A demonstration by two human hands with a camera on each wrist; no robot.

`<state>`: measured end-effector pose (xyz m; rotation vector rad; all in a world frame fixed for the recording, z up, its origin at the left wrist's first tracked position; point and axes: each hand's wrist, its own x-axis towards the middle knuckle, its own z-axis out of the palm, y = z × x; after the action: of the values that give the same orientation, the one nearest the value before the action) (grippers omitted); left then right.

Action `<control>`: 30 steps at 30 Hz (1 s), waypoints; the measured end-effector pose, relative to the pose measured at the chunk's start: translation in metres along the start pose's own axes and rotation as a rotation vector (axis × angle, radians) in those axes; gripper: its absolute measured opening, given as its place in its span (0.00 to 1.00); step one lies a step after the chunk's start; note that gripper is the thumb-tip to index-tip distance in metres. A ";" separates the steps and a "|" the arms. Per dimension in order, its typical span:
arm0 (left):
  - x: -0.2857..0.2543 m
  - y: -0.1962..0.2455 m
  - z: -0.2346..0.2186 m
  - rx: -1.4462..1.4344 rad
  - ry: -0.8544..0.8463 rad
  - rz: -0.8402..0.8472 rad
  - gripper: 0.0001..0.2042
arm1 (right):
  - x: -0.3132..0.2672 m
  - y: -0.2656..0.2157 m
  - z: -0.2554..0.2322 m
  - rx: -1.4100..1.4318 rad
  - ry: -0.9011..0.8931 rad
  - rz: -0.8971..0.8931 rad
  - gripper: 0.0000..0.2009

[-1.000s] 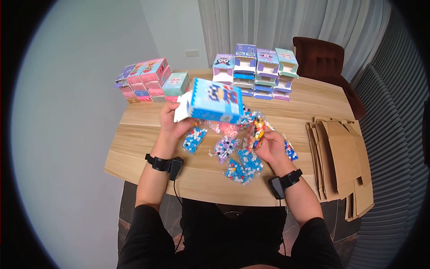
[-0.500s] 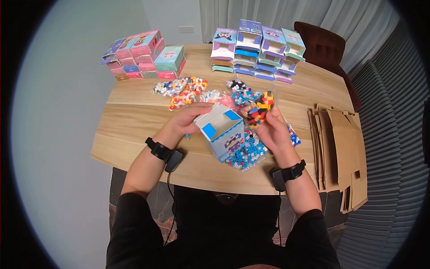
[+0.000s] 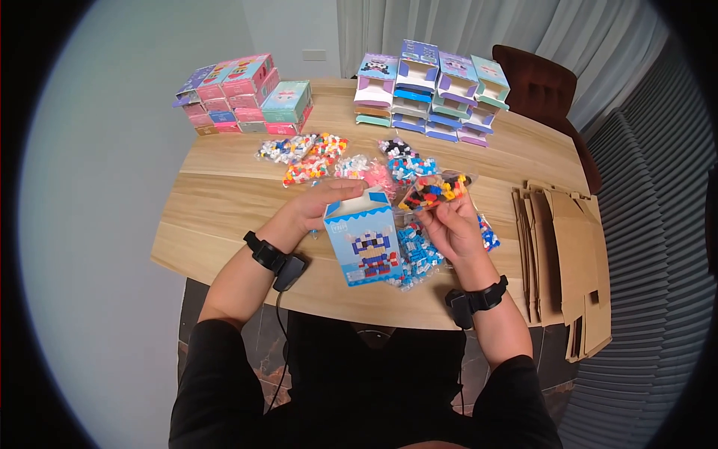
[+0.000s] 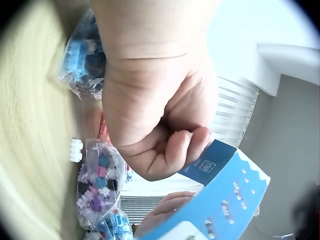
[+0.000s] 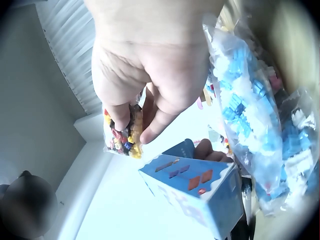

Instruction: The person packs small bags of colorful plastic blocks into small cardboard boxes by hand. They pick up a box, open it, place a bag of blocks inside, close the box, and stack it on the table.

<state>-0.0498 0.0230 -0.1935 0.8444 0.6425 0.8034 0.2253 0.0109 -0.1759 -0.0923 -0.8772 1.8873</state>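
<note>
My left hand (image 3: 320, 205) grips a light blue cardboard box (image 3: 360, 251) by its upper rim. The box stands upright with its top open and a brick-built figure printed on the front. In my right hand (image 3: 458, 233), thumb and fingers pinch a clear bag of small toy bricks (image 3: 434, 191), mainly black, yellow, red and blue. This bag is up beside the box's open top, to its right. Bags of blue and white bricks (image 3: 420, 254) lie on the table, partly behind the box. In the left wrist view, the fingers curl over the edge of the box (image 4: 225, 187).
More brick bags (image 3: 307, 170) lie across the middle of the wooden table (image 3: 217, 217). Stacked pink and purple boxes (image 3: 228, 93) stand at the back left, opened boxes (image 3: 415, 97) at the back right. Flattened brown cardboard (image 3: 576, 262) leans at the right edge.
The box came down from a sideways tilt over the bags to upright, its printed front now facing me. My right hand kept the brick bag and raised it beside the box's opening.
</note>
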 end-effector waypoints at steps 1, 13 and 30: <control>-0.001 0.000 0.000 0.032 0.051 -0.006 0.17 | -0.001 0.000 0.003 0.000 -0.003 0.005 0.25; 0.000 0.002 0.006 0.053 -0.143 -0.116 0.19 | 0.000 0.007 0.024 -0.074 0.057 -0.002 0.25; 0.007 -0.006 0.005 -0.126 -0.238 0.085 0.15 | -0.003 0.017 0.020 -0.605 0.029 -0.029 0.23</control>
<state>-0.0404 0.0245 -0.1974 0.8405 0.3437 0.7969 0.2050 -0.0060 -0.1720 -0.4689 -1.3942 1.5336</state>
